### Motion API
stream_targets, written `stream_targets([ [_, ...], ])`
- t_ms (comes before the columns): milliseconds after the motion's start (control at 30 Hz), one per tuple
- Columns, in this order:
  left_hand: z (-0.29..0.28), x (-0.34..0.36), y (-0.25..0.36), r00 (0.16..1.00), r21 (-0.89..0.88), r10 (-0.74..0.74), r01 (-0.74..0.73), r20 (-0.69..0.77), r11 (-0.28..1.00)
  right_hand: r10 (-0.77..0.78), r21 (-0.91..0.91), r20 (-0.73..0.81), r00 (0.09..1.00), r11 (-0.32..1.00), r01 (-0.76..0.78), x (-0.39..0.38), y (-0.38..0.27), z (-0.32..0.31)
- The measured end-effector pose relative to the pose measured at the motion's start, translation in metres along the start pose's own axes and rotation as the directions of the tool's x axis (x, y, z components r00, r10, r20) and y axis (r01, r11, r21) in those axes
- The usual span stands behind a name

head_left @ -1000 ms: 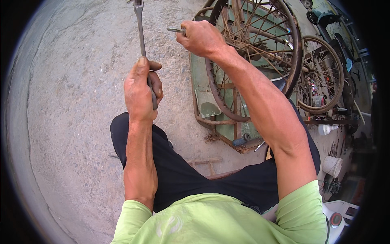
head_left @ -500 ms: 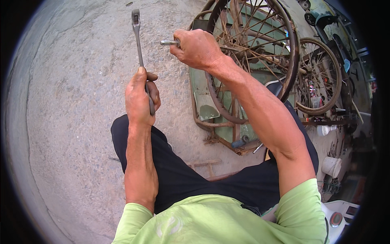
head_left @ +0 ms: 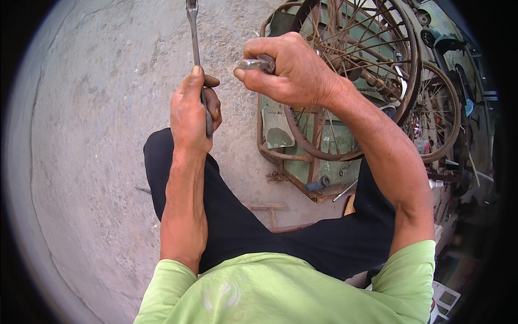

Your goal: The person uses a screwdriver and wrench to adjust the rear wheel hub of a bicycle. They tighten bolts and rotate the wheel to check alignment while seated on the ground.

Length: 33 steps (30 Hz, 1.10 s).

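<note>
Upright in my left hand [head_left: 192, 116] stands a long grey metal wrench [head_left: 195, 46], my fingers wrapped round its lower handle. The wrench's head reaches the top edge of the picture and is partly cut off. My right hand [head_left: 297, 70] is closed on a short shiny metal cylinder [head_left: 260, 64] with a dark, rusty-looking end. It is held up to the right of the wrench, apart from it. What part of the cylinder lies inside my fist is hidden.
Beyond my right forearm a rusty spoked wheel [head_left: 417, 65] rests against a green metal body [head_left: 298, 171] with a tube frame. A smaller wheel [head_left: 457, 116] stands farther right. A blue cylinder [head_left: 314, 186] and a thin metal rod [head_left: 345, 191] lie near my right knee.
My right hand has moved right and nearer with the metal cylinder, turning it so its end shows. The wrench has risen slightly in view with my left hand. The view has shifted a little.
</note>
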<state>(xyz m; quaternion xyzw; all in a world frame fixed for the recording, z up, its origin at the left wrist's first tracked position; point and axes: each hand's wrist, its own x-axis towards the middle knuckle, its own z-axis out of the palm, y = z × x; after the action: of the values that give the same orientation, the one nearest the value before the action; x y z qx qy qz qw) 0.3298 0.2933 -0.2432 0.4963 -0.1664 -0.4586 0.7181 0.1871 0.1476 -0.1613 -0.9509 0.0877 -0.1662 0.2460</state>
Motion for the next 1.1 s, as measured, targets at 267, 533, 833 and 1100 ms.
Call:
stream_targets([
  [267,-0.007,0.001,0.002,1.0,-0.057,0.013,-0.011,0.027,0.998,0.26,0.518,-0.298,0.919,0.852,-0.073,0.07,0.009,-0.116],
  [533,-0.001,0.005,-0.002,0.997,-0.095,-0.02,0.027,0.072,0.995,0.168,0.304,-0.268,0.949,0.949,-0.083,0.051,-0.008,-0.077],
  [833,0.001,0.001,-0.001,0.998,-0.102,-0.045,0.049,0.042,0.994,0.028,-0.242,-0.003,1.0,0.97,-0.028,0.008,0.004,0.019],
  [1100,0.006,0.002,-0.005,0.999,-0.087,-0.049,0.051,0.022,0.995,0.057,-0.216,0.164,0.985,0.976,-0.02,-0.005,0.0,0.026],
])
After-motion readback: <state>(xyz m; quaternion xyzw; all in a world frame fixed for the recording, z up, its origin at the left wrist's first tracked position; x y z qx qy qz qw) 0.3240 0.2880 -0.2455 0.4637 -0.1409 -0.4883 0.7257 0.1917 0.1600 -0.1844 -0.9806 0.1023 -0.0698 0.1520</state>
